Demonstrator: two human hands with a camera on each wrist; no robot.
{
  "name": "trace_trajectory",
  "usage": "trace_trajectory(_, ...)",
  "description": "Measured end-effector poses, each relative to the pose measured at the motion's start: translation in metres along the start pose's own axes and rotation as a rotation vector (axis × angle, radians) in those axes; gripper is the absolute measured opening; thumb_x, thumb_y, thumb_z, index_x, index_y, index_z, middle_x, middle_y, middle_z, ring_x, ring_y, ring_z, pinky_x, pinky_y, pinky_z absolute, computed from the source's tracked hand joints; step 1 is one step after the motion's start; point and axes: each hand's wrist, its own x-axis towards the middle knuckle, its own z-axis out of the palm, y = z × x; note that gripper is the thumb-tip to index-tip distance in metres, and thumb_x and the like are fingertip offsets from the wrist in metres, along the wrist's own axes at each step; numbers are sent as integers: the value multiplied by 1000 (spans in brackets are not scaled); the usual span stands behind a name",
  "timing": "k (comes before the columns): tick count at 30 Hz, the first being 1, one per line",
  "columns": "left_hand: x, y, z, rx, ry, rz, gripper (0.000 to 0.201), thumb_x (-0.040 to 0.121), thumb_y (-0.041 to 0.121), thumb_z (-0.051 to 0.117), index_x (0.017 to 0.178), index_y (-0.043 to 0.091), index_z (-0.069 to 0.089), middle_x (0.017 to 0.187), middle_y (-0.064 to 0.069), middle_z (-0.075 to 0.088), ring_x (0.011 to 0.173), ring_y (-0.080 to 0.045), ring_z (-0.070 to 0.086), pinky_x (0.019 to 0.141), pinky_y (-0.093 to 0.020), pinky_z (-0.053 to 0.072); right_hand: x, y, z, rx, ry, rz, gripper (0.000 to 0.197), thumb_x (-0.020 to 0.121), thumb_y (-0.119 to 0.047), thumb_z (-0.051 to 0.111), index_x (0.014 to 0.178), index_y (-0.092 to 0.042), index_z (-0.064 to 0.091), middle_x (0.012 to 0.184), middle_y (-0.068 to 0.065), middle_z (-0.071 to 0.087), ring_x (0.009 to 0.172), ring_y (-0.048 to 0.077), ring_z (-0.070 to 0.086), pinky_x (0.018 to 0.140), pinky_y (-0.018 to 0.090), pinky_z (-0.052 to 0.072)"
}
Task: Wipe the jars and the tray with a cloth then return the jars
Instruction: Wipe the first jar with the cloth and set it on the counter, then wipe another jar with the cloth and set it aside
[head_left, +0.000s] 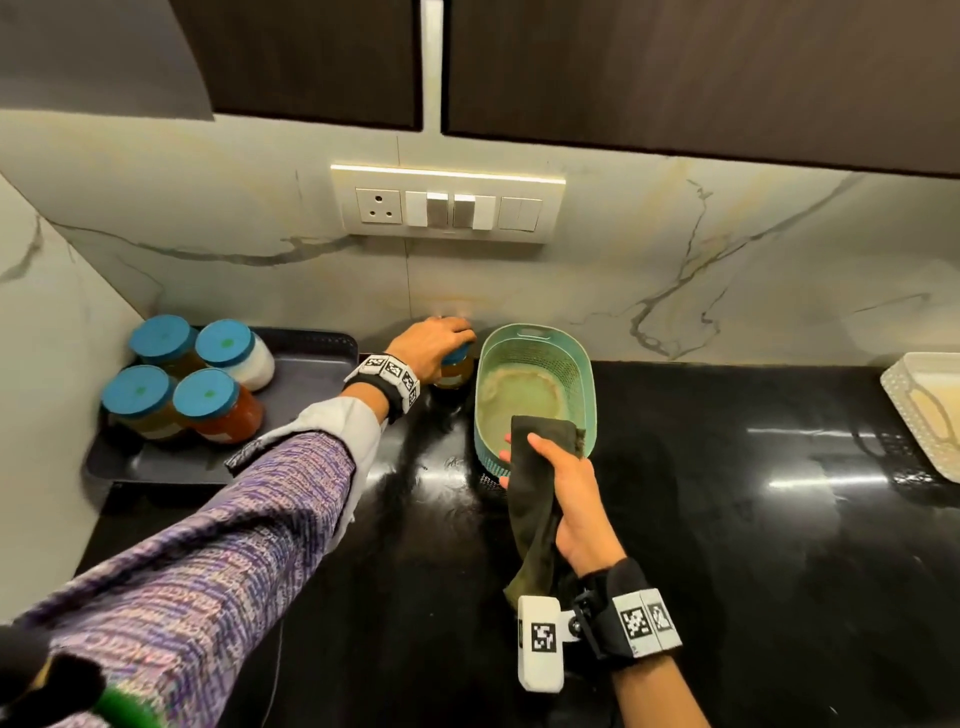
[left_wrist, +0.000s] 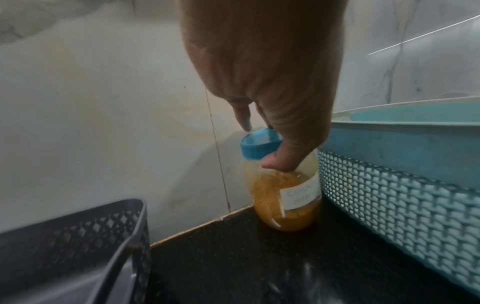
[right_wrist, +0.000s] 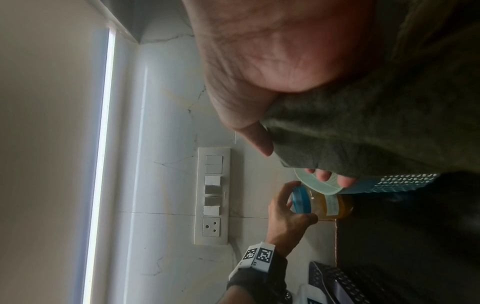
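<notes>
An orange-filled jar (head_left: 453, 370) (left_wrist: 284, 195) (right_wrist: 327, 205) with a blue lid stands on the black counter against the wall, between the dark tray (head_left: 311, 358) (left_wrist: 78, 236) and a teal basket (head_left: 582, 374) (left_wrist: 389, 185). My left hand (head_left: 434, 345) (left_wrist: 270, 133) (right_wrist: 288, 207) grips it from above by the lid. Several blue-lidded jars (head_left: 192, 379) stand on the left half of the tray. My right hand (head_left: 561, 483) (right_wrist: 272, 82) holds a dark green cloth (head_left: 535, 483) (right_wrist: 376, 133) over the basket's near end.
A black glossy counter (head_left: 727, 519) runs right to a white basket (head_left: 924, 410) at the edge. A switch panel (head_left: 447, 205) sits on the marble wall above. The tray's right half is bare.
</notes>
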Motion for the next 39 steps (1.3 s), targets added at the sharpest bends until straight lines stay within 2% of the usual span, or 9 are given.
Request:
trace_trajectory(5, -18, 7, 5, -2, 102, -11, 86, 80, 3, 81, 157, 7, 42, 166, -17, 37, 152, -36, 38, 119, -49, 43, 5, 0, 15, -13, -23, -6, 30, 98, -15, 67, 127, -5, 69, 119, 15, 77, 110, 31, 74, 80, 42, 63)
trace_trajectory(9, -53, 11, 10, -251, 291, -143, 79, 72, 0, 72, 149, 1, 52, 159, -20, 47, 145, -39, 48, 118, -49, 44, 11, 4, 32, -32, -24, -6, 30, 96, -15, 69, 124, -2, 71, 116, 18, 77, 108, 33, 75, 89, 49, 59)
trace_trajectory(15, -159, 6, 24, -282, 566, -380, 28, 95, 33, 59, 77, 12, 66, 87, -2, 67, 83, -24, 61, 69, -44, 55, 18, 21, 75, -57, -87, 47, 29, 99, -12, 66, 125, -2, 68, 118, 17, 76, 111, 32, 74, 82, 45, 61)
trace_trajectory(18, -210, -18, 19, -300, 579, -482, 9, 94, 13, 66, 89, 8, 60, 98, -7, 59, 84, -25, 57, 69, -47, 52, 17, 39, 109, -114, -139, 87, 32, 99, -15, 65, 130, -5, 67, 118, 14, 77, 111, 30, 74, 92, 48, 59)
trace_trajectory(20, -240, -44, 13, -307, 566, -602, 29, 80, 5, 74, 103, 6, 57, 114, -12, 55, 92, -30, 57, 72, -43, 48, 14, 54, 136, -152, -171, 109, 28, 100, -14, 64, 126, -4, 69, 116, 15, 77, 110, 31, 74, 94, 50, 58)
trace_trajectory(24, -271, -95, 6, -222, 506, -746, 60, 70, 30, 75, 120, 1, 57, 125, -20, 56, 107, -43, 59, 88, -52, 50, 3, 80, 179, -204, -212, 148, 26, 102, -12, 59, 123, 0, 68, 117, 20, 76, 101, 30, 76, 80, 45, 62)
trace_trajectory(29, -278, -132, 2, -193, 203, -850, 96, 68, 39, 88, 147, 6, 45, 143, -20, 55, 142, -37, 45, 124, -65, 9, -14, 105, 207, -208, -208, 185, 24, 104, -14, 57, 122, -2, 68, 117, 19, 76, 112, 38, 73, 92, 56, 57)
trace_trajectory(35, -283, -133, 3, -227, 393, -704, 87, 56, 59, 70, 124, 6, 58, 111, -16, 67, 110, -41, 61, 114, -60, 29, -23, 111, 200, -162, -70, 161, 29, 103, -19, 59, 120, 1, 71, 113, 20, 77, 108, 37, 73, 98, 55, 56)
trace_trajectory(39, -289, -100, -11, -272, 657, -622, 80, 55, 48, 76, 122, 6, 59, 110, -13, 61, 102, -38, 58, 93, -50, 41, -33, 102, 191, -140, 19, 37, 21, 101, -17, 63, 112, -3, 75, 102, 17, 79, 83, 26, 76, 73, 35, 62)
